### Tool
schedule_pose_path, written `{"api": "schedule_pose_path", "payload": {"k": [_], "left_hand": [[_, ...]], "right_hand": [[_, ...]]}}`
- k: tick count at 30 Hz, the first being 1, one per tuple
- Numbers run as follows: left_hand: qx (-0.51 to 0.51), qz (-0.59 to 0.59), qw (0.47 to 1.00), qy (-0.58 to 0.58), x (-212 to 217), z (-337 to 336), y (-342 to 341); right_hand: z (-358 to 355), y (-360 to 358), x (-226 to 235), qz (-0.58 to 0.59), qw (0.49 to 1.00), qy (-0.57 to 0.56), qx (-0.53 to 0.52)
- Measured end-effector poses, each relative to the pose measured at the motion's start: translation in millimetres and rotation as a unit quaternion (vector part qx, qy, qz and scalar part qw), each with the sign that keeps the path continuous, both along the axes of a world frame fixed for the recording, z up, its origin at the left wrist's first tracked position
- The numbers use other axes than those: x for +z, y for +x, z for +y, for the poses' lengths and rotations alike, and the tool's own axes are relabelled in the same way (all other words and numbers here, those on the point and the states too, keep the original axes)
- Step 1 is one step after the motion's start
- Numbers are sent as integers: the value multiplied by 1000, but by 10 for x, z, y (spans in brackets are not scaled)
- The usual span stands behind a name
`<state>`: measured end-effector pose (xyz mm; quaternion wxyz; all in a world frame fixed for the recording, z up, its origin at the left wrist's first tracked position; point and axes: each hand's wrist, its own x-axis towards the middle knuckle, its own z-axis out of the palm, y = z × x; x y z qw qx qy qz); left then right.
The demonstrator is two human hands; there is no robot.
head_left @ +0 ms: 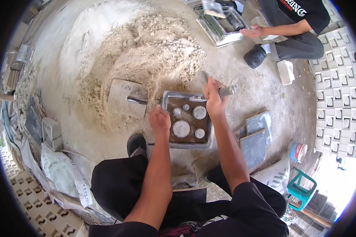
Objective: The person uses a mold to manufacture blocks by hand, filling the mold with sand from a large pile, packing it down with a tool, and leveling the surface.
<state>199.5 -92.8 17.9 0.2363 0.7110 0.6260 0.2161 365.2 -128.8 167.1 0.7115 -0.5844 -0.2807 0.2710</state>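
Five discs sit in frame, left hand curled at its left rim, grip unclear, right hand clamped on crosswise tool by its far-right corner.

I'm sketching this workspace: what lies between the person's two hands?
In the head view, the rectangular frame, with pale round discs inside it, lies between the left hand and right hand.

The floor is dusty and pale grey. A broad heap of sandy powder spreads over its far left part. A square frame sits in the middle; flat plates, partly overlapping, lie to its right. A small tub stands farther right, a whitish block far right.
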Motion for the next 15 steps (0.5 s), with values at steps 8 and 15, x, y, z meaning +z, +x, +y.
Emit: {"api": "schedule_pose_path", "payload": {"k": [8,15], "left_hand": [[-7,26,1000,10,-71,15,-24],[-11,2,1000,5,-110,8,-18]], "right_hand": [[25,-401,-102,-125,991,-34,-23],[310,-510,-69,-178,980,-84,6]]}}
